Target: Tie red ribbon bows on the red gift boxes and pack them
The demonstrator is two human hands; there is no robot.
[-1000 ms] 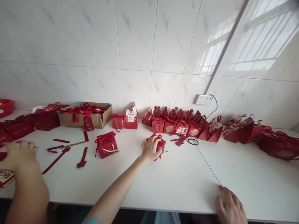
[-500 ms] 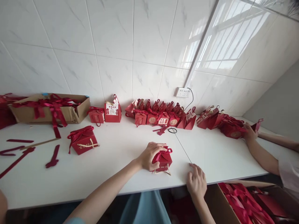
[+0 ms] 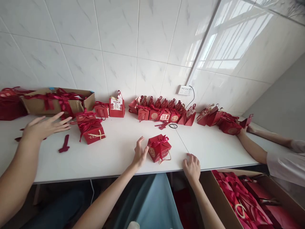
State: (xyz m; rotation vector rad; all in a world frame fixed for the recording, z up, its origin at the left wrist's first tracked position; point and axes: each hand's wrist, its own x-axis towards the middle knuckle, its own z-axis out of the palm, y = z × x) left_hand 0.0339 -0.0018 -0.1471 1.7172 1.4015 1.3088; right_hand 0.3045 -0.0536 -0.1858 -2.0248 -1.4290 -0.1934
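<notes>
A red gift box point(image 3: 158, 151) with a ribbon bow on top and a twisted cord handle stands near the table's front edge. Just left of it is my left hand point(image 3: 139, 153), fingers apart and holding nothing; whether a fingertip still touches the box, I cannot tell. My right hand point(image 3: 192, 166) rests on the table edge to the right of the box, fingers loosely stretched out and nothing in them. Behind the box lie a dark red ribbon strip point(image 3: 162, 125) and a black ring point(image 3: 173, 126).
A row of red boxes point(image 3: 164, 116) lines the wall below a socket strip point(image 3: 185, 90). Ribbons fill a cardboard box point(image 3: 89, 103) at left. A co-worker's hand point(image 3: 46, 127) spreads over the left side; another person's hands point(image 3: 243, 129) work at right. An open carton point(image 3: 218, 187) holds red boxes below.
My left hand has let go of the gift box and drawn back to its left. A co-worker's hand has come in at left, where a second red box now stands behind the cord-handled one.
</notes>
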